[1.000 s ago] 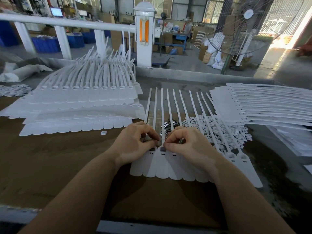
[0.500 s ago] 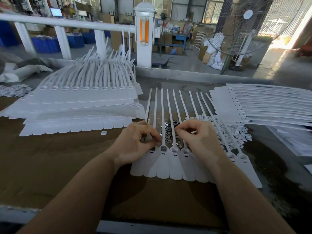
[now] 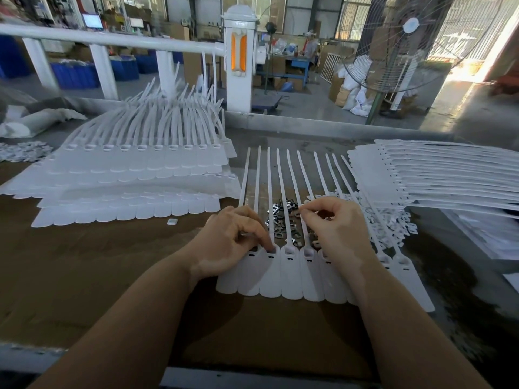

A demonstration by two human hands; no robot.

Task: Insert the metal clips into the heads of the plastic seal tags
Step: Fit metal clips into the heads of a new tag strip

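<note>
On the tabletop (image 3: 84, 276) the left hand (image 3: 230, 242) pressed a curled fingertip onto a seal tag (image 3: 271, 273) head, while the right hand (image 3: 337, 228) pinched something unclear above the metal clips (image 3: 283, 220).

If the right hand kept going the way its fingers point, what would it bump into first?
Probably the loose metal clips. The right hand points left across the strips of the seal tags, and the clip pile lies just beyond its fingertips. Depth is hard to judge.

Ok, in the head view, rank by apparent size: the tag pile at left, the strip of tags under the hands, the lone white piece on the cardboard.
1. Tag pile at left
2. Strip of tags under the hands
3. Lone white piece

The strip lies nearer the camera, so the top two are less certain.
</note>
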